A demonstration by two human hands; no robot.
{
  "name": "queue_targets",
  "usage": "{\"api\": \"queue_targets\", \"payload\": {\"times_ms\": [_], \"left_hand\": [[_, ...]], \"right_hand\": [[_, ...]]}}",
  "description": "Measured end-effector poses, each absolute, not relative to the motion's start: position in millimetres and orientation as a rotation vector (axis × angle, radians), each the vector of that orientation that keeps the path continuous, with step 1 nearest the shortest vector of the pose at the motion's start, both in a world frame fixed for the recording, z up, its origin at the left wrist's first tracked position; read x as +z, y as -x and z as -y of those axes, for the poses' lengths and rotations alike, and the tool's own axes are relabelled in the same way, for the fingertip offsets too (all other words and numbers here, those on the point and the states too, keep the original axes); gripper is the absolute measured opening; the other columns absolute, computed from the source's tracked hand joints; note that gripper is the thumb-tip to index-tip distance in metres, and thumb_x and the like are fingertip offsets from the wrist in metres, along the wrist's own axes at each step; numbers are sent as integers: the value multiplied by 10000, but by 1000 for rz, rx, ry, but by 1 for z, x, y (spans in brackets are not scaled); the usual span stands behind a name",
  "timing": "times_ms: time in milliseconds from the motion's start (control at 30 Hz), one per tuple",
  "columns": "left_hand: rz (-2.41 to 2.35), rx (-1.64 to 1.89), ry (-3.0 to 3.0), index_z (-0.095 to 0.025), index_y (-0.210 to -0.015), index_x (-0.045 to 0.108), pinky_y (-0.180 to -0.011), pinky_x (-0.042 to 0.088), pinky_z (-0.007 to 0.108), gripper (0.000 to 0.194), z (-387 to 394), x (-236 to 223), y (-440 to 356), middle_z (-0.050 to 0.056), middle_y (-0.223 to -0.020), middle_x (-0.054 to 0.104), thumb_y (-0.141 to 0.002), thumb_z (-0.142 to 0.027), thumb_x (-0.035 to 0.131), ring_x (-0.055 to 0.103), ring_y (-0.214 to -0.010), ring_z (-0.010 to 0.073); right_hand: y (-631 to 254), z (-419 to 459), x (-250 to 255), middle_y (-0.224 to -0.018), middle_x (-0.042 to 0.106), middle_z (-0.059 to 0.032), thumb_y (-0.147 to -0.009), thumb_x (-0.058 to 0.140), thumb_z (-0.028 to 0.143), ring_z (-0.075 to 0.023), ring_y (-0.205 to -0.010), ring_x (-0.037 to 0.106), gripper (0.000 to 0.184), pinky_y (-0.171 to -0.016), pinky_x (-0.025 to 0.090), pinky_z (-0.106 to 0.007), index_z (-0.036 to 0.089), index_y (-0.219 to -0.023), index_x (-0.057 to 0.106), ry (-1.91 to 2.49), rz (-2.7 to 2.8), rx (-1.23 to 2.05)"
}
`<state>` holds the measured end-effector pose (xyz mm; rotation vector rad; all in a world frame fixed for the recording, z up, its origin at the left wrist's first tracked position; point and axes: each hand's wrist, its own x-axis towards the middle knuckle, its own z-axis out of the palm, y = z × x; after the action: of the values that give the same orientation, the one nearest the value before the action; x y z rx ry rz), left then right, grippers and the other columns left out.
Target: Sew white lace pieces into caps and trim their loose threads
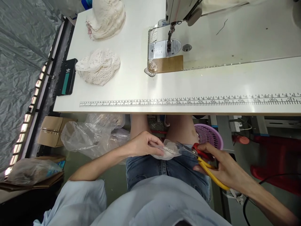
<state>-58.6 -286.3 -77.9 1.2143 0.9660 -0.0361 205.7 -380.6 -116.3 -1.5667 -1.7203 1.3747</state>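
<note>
In my left hand I pinch a small piece of thin white fabric over my lap. My right hand grips a pair of scissors with one red and one yellow handle. The blades point left and sit at the fabric's right edge; I cannot tell whether they touch it. Beyond my hands, the sewing machine's presser foot stands over its metal needle plate. Two bunched white fabric pieces, a lacy one and a smoother one, lie on the table's left side.
The white table carries a printed ruler along its front edge. A black phone lies at its left edge. Below are clear plastic bags, a cardboard box, a purple basket and a red stool.
</note>
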Motion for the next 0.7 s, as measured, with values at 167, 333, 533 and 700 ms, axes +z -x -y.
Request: {"api": "queue_targets", "payload": {"times_ms": [167, 333, 533, 700], "left_hand": [[-984, -85, -1291, -123, -893, 715, -602, 442, 174, 328, 286, -76, 52, 57, -804, 706, -675, -368, 717, 625, -719, 135], [-964, -81, -1295, -104, -840, 703, -511, 353, 152, 296, 288, -79, 50, 5, -654, 631, -687, -358, 702, 509, -557, 71], [-944, -105, -1285, -100, -852, 688, -474, 276, 162, 357, 287, -85, 55, -22, -581, 535, -700, -423, 677, 395, -512, 55], [-941, -111, -1300, -107, -843, 685, -486, 285, 166, 343, 286, -85, 56, -8, -639, 556, -704, -420, 672, 402, -548, 65]], "right_hand": [[-178, 363, -105, -929, 602, -50, -638, 744, 419, -207, -751, 563, 427, -598, 496, -294, 258, -950, 502, 1462, 1458, 1524], [-152, 349, -104, -906, 596, -29, -680, 731, 378, -176, -802, 568, 371, -715, 491, -286, 245, -895, 459, 1258, 1337, 1734], [-144, 354, -114, -813, 562, 18, -713, 709, 335, -111, -660, 504, 317, -605, 455, -228, 242, -865, 448, 1240, 1196, 1808], [-145, 358, -119, -863, 560, 9, -715, 709, 299, -127, -727, 524, 336, -661, 466, -248, 249, -919, 447, 1239, 1207, 1838]]}}
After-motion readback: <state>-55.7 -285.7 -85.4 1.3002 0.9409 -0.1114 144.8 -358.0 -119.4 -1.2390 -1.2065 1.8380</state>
